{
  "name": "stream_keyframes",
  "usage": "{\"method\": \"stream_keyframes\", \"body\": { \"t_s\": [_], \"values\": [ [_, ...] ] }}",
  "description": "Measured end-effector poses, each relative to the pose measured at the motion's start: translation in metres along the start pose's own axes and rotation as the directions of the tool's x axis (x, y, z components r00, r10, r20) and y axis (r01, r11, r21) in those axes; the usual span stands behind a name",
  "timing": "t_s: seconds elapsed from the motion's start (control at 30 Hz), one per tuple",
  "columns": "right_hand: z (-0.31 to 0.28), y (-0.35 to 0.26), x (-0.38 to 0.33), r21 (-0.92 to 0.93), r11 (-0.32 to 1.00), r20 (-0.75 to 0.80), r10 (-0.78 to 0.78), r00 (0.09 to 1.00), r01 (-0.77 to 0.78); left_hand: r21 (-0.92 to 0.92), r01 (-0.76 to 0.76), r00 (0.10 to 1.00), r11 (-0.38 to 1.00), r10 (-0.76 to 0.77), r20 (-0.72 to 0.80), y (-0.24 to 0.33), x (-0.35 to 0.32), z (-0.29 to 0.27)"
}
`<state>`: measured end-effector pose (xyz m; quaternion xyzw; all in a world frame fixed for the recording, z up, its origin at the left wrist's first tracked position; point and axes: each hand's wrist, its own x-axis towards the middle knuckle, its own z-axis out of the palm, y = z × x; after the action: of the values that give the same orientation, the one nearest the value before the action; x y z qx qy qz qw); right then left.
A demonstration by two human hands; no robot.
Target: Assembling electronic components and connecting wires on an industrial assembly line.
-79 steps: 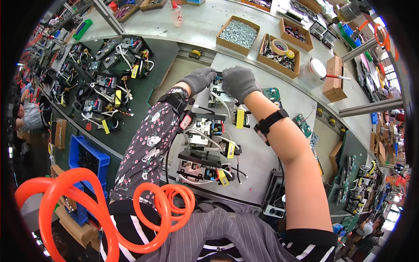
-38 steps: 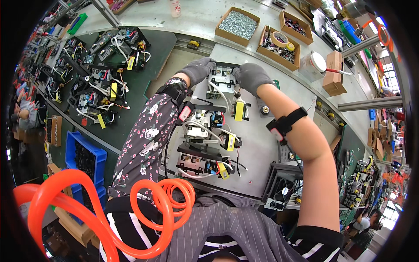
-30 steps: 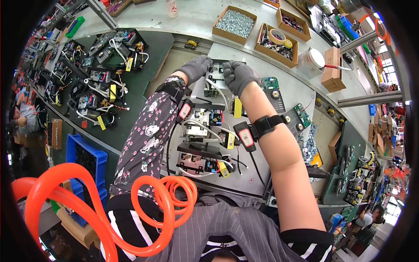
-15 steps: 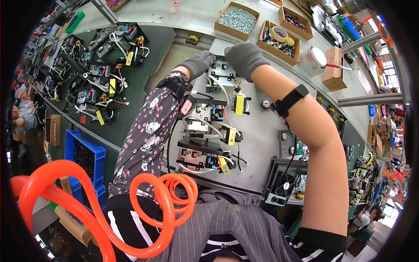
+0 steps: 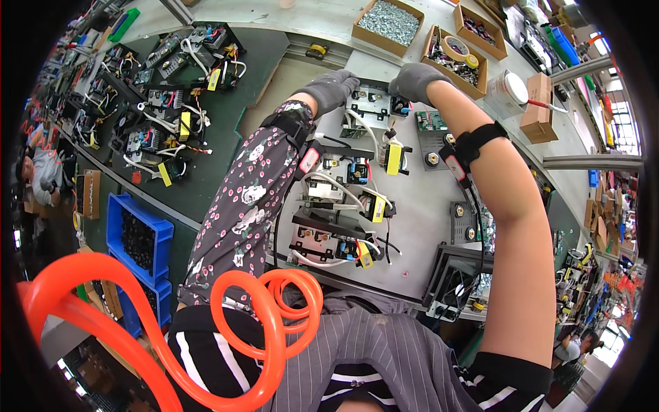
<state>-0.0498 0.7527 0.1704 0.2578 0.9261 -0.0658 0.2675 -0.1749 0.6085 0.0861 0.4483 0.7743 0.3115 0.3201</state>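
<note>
While both gloved, left hand (image 5: 329, 88) and right hand (image 5: 414, 79) grip one assembly (image 5: 371, 103); two below.

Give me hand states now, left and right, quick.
Left hand: gloved, fingers curled on the left edge of the farthest electronic assembly; firm grip cannot be told.
Right hand: gloved, closed at the assembly's right top corner.

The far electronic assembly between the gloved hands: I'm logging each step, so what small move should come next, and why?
Probably draw the assembly toward the body. The left hand and right hand grip its two far corners at arm's length, beyond the assemblies nearer the person.
</note>
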Motion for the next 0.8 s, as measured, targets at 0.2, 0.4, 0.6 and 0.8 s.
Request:
{"method": "stream_keyframes", "body": {
  "t_s": [0.2,0.4,0.6,0.8],
  "values": [
    [0.021,0.005,0.006,0.0,1.0,-0.087,-0.004,0.996,0.004,0.007,0.015,1.0,1.0,-0.015,-0.005,-0.006,0.003,0.002],
    [0.023,0.001,-0.004,0.126,0.992,0.001,0.005,1.0,-0.005,0.064,-0.04,0.999,0.997,0.041,-0.016,-0.005,0.005,0.001],
    [0.029,0.004,0.014,0.022,0.996,0.021,-0.087,0.996,0.086,0.174,-0.021,0.999,0.985,0.028,-0.034,-0.007,0.008,0.002],
    [0.024,0.007,0.014,-0.36,0.841,0.086,-0.4,0.912,0.403,0.109,0.007,1.0,0.994,-0.005,-0.024,-0.011,0.009,0.003]
  ]
}}
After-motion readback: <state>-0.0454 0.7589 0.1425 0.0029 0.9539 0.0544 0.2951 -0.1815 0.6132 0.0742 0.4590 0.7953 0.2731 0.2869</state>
